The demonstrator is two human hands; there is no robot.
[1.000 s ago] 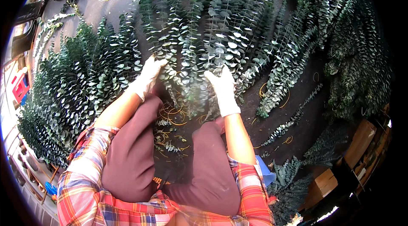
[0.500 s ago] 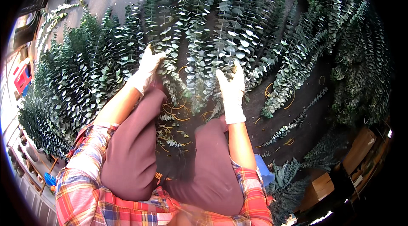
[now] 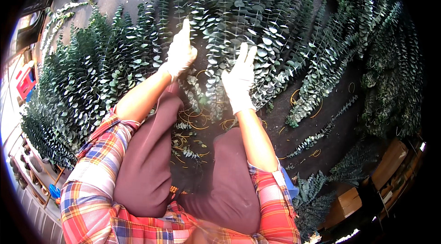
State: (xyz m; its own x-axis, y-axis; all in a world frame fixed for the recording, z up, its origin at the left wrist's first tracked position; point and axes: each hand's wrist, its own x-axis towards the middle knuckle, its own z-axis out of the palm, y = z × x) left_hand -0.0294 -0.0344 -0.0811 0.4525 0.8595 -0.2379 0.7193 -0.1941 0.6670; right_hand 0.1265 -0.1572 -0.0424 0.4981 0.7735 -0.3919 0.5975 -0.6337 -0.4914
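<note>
Stems of eucalyptus (image 3: 213,74) with round grey-green leaves lie between my two hands, tips pointing away from me. My left hand (image 3: 181,53), in a white glove, is at their left side with its fingers stretched forward and nothing gripped. On the other side, my right hand (image 3: 239,78), also in a white glove, has its fingers extended against the leaves. Some of its fingers are hidden by foliage. Whether either palm presses on the stems I cannot tell.
A thick heap of eucalyptus (image 3: 96,78) spreads to the left, and more branches (image 3: 321,51) lie to the right. Yellow loops like rubber bands (image 3: 195,122) are scattered on the dark ground sheet (image 3: 275,127). Cardboard boxes (image 3: 349,201) stand at lower right, near a blue object (image 3: 290,183).
Both hands have moved farther forward along the stems. My left hand has also shifted right and my right hand left, so they are closer together, with fingers straighter.
</note>
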